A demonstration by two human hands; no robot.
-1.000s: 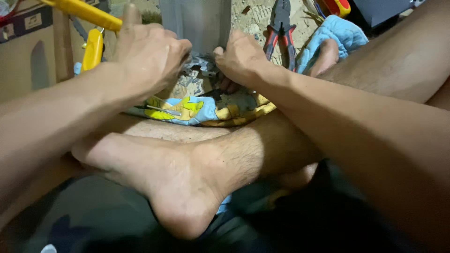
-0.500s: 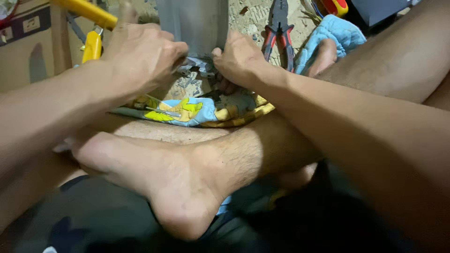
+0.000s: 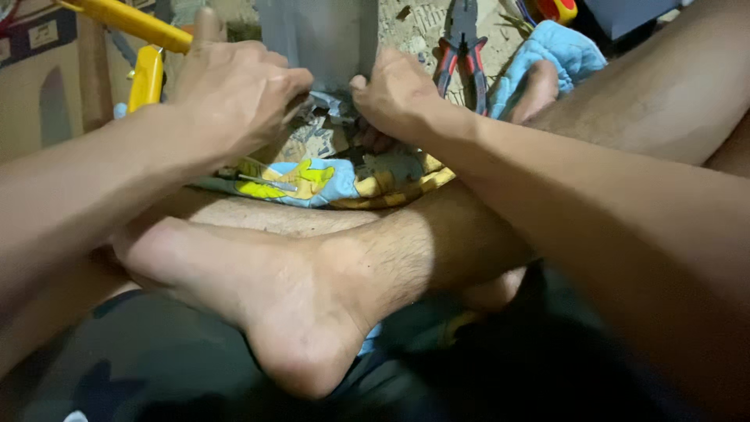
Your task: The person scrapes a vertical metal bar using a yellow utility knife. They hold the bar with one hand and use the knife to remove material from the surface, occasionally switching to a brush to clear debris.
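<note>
I sit cross-legged with a bare foot [image 3: 289, 312] in front. Both hands work at the foot of an upright grey metal piece [image 3: 320, 35]. My left hand [image 3: 234, 94] has its fingers curled and its fingertips pinch a small crumpled grey-blue piece [image 3: 328, 105]. My right hand [image 3: 394, 94] pinches the same piece from the other side, thumb up. Under the hands lies a colourful blue and yellow cloth [image 3: 336, 180], draped over my shin. What sits inside the crumpled piece is hidden by the fingers.
Red-handled pliers [image 3: 462, 51] lie on the sandy floor behind my right hand, beside a light blue towel [image 3: 558, 51]. A long yellow tool [image 3: 133, 22] and a yellow handle [image 3: 147, 78] stand at the back left against a cardboard box [image 3: 39, 78].
My left hand has shifted slightly to the left and its fingers have curled tighter. My right hand stays at the same spot.
</note>
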